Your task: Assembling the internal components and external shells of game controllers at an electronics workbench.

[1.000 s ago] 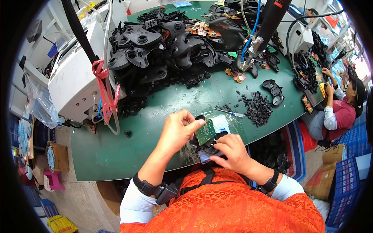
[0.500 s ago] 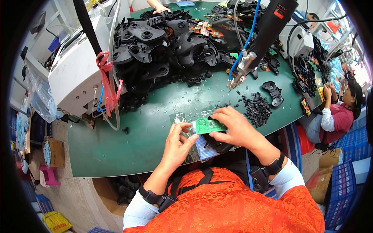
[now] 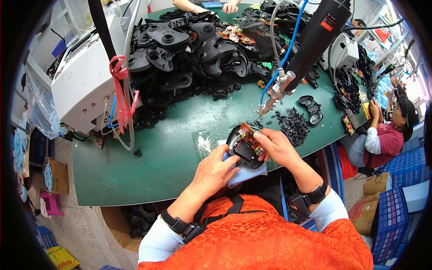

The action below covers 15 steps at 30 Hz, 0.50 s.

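An open black game controller shell (image 3: 245, 150) lies between my hands at the table's near edge, its inside facing up. An orange-brown circuit board (image 3: 245, 129) with small parts shows in it, partly covered by fingers. My right hand (image 3: 279, 146) is closed on the shell's right side, thumb on top near the board. My left hand (image 3: 213, 169) is closed round the lower left grip of the shell, fingers bent. Beneath the shell lies a folded blue cloth (image 3: 246, 174). Whether the right fingertips also pinch the board is hidden.
A large heap of black controller shells (image 3: 168, 58) fills the far side. Over the table hangs a black screwdriver tool (image 3: 310, 49) on a blue hose. Small black parts (image 3: 292, 128) and a loose shell (image 3: 310, 110) lie right. Another person (image 3: 389, 135) sits at far right.
The green face of the board no longer shows; the board now sits with its orange-brown side up in the shell. My left hand has come in onto the shell. Another person's hands show more at the back.
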Each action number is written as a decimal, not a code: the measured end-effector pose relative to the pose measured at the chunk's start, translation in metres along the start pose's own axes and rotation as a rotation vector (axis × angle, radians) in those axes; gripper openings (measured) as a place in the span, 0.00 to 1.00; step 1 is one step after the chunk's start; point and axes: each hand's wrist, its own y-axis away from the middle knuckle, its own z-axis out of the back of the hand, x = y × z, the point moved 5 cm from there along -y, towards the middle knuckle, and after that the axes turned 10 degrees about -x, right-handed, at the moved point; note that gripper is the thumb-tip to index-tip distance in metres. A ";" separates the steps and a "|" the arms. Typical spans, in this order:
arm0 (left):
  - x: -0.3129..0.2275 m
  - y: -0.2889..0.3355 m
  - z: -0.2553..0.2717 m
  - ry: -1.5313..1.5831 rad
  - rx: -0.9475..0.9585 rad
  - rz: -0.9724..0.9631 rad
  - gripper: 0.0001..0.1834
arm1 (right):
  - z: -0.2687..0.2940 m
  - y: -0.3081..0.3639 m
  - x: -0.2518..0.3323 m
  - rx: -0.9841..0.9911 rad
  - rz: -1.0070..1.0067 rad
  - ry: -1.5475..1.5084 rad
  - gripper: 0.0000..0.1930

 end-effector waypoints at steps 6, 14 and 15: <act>-0.001 0.001 0.007 -0.035 0.030 -0.071 0.18 | -0.007 0.020 -0.004 -0.039 0.102 -0.090 0.12; -0.002 0.004 0.005 -0.050 0.056 -0.091 0.15 | -0.013 0.033 -0.001 -0.229 0.305 -0.084 0.10; -0.004 0.005 0.006 0.034 0.024 -0.051 0.13 | -0.012 0.030 -0.002 -0.229 0.306 -0.084 0.10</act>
